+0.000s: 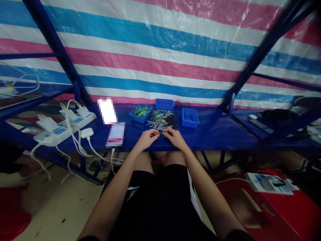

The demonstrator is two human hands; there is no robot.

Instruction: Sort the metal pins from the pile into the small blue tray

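My left hand (148, 138) and my right hand (175, 138) face each other at the front of the blue table, fingers pinched together. Between the fingertips runs a short, thin pale stick (161, 133), too small to make out in detail. Just beyond the hands lies a loose pile of thin white and black sticks (160, 123) with some green pieces in it. A blue bin (141, 119) behind my left hand holds green packets (141, 110). Another blue bin (164, 104) stands behind the pile, and a third blue bin (190, 124) is to its right.
Two phones with blurred screens, an upper phone (107, 110) and a lower phone (115, 134), lie left of the bins. Further left, a white power strip (62, 130) trails several cables. Blue metal posts and a striped sheet (160, 60) close off the back.
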